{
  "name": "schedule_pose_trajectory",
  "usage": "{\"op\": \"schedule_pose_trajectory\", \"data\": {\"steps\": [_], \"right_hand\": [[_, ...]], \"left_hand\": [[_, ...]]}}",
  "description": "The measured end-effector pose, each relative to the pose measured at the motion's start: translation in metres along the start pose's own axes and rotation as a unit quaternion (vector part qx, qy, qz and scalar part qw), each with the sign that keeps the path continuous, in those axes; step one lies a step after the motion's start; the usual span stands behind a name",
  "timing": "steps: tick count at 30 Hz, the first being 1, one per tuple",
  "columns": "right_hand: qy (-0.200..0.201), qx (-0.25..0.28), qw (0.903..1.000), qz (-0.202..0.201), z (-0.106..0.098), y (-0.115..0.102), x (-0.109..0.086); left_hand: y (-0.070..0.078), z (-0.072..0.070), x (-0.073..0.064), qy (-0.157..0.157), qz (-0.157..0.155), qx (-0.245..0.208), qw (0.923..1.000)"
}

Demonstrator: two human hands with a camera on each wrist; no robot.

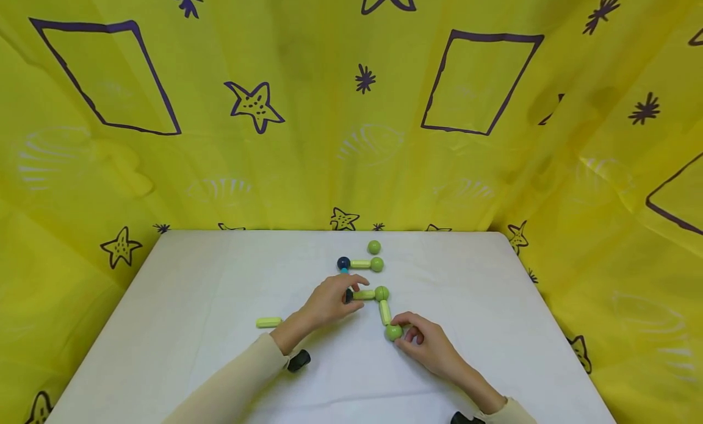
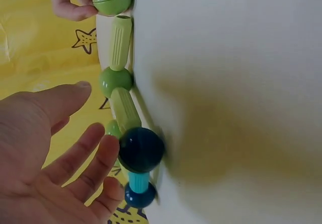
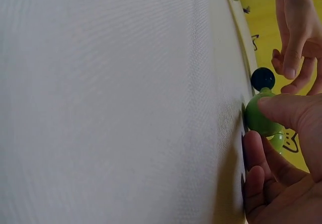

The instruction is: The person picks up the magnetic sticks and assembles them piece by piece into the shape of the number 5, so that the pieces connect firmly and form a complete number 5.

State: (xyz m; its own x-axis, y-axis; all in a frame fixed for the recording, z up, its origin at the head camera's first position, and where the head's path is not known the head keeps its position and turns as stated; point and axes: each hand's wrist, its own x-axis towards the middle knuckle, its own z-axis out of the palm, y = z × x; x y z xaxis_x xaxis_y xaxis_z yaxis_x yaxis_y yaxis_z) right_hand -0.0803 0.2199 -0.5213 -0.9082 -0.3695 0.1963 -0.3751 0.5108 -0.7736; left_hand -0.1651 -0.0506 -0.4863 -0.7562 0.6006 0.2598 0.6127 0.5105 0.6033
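Note:
My right hand pinches a green ball between thumb and fingers, low over the white table. Next to that ball stands the end of a light green rod; in the left wrist view a narrow gap shows between them. The rod runs to a second green ball, and another light green rod leads from there to a dark blue ball. Over this dark ball hovers my left hand, its fingers loosely spread and partly covering it in the head view. A teal rod links it to another dark blue ball.
From the far dark ball a light green rod reaches a green ball. One loose green ball lies behind it. A separate light green rod lies left of my left forearm. Yellow patterned curtains surround the white table.

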Motion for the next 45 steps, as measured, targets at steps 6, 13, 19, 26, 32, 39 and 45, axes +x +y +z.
{"op": "schedule_pose_trajectory", "data": {"steps": [6, 13, 19, 26, 32, 39, 45], "right_hand": [[-0.006, -0.001, 1.0, -0.005, -0.001, -0.001, 0.0], [0.001, -0.007, 0.9999, -0.011, 0.0, -0.001, -0.002], [0.013, -0.008, 0.9995, -0.026, 0.001, -0.001, -0.003], [0.018, 0.0, 0.9992, -0.036, 0.001, -0.002, -0.005], [0.018, 0.005, 0.9994, -0.03, 0.0, -0.005, -0.006], [0.024, 0.01, 0.9993, -0.026, 0.001, -0.007, -0.007], [0.022, -0.007, 0.9995, -0.023, 0.001, -0.004, -0.009]], "left_hand": [[0.007, 0.005, 0.013, -0.093, 0.004, 0.011, 0.9956], [0.017, 0.012, 0.029, -0.179, 0.014, 0.012, 0.9838], [0.022, 0.023, 0.033, -0.219, -0.009, 0.037, 0.9749], [0.021, 0.035, 0.032, -0.213, 0.006, 0.055, 0.9754], [0.019, 0.037, 0.033, -0.2, 0.033, 0.057, 0.9776], [0.017, 0.039, 0.035, -0.183, 0.048, 0.048, 0.9807], [0.015, 0.037, 0.035, -0.165, 0.03, -0.019, 0.9856]]}}
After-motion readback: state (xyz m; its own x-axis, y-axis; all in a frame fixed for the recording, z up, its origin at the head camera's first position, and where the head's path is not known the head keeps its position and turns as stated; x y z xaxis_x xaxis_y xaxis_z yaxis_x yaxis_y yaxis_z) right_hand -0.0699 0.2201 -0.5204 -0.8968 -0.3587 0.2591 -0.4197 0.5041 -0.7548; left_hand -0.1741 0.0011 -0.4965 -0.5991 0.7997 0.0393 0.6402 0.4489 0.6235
